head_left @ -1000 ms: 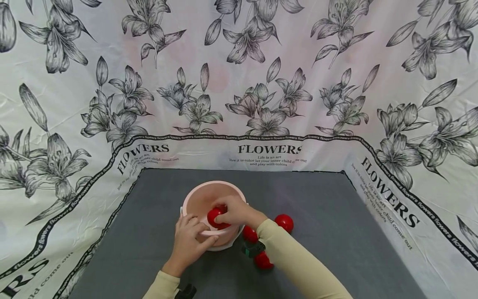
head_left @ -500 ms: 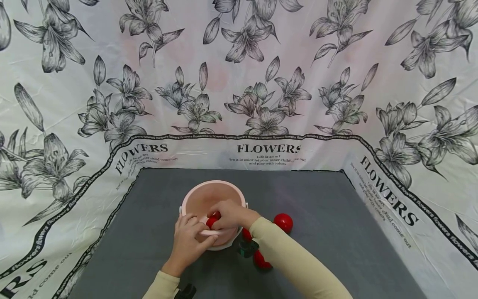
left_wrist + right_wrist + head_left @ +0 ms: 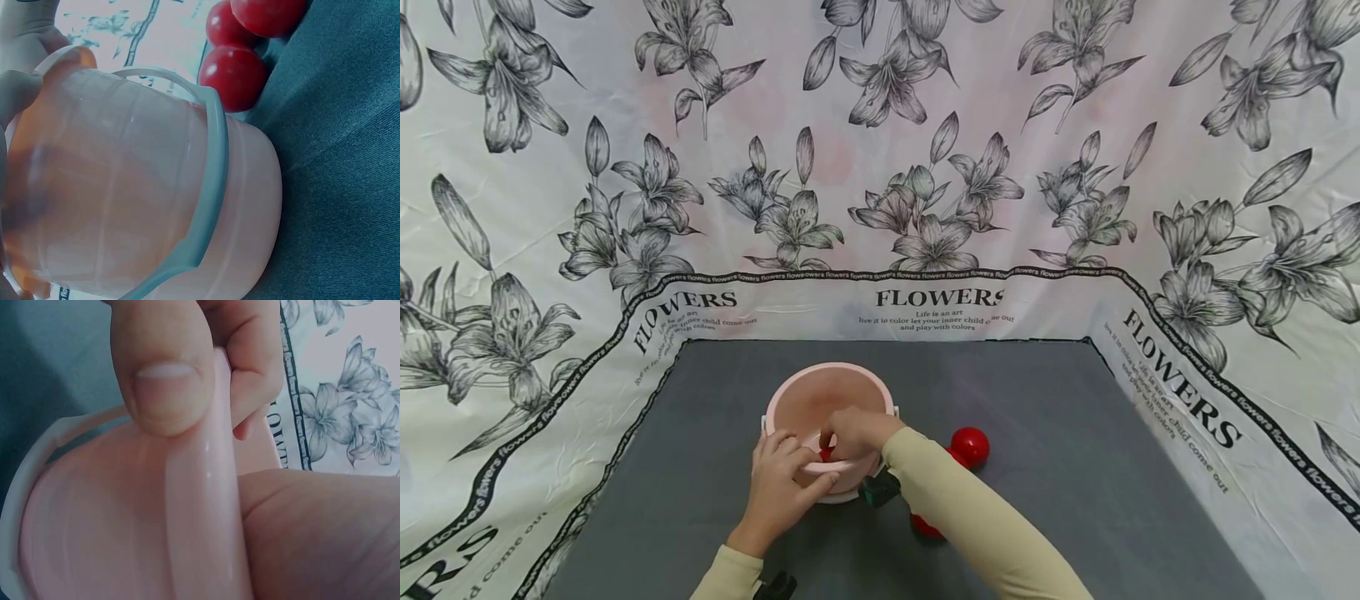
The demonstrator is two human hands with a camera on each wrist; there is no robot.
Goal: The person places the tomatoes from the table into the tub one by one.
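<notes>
A pale pink bucket [image 3: 790,390] with a white handle [image 3: 212,181] stands on the grey cloth. My left hand [image 3: 784,483] grips its near rim, thumb outside and fingers over the edge; the right wrist view shows the thumb [image 3: 165,394] pressed against the rim. Inside the bucket, my right hand [image 3: 857,432] reaches down with bent fingers around a shiny red ball [image 3: 826,454]. Only a sliver of that ball shows, and the fingertips are hidden behind the left hand and rim.
Right of the bucket lie more red balls [image 3: 970,447], one half behind the right sleeve [image 3: 977,517] and another ball [image 3: 927,527] nearer the front. White floral cloth [image 3: 940,308] borders the grey surface [image 3: 1037,400] and rises behind it.
My right hand has sunk deeper into the bucket with the red ball, which was largely visible before and is now mostly hidden. The left hand has stayed on the rim.
</notes>
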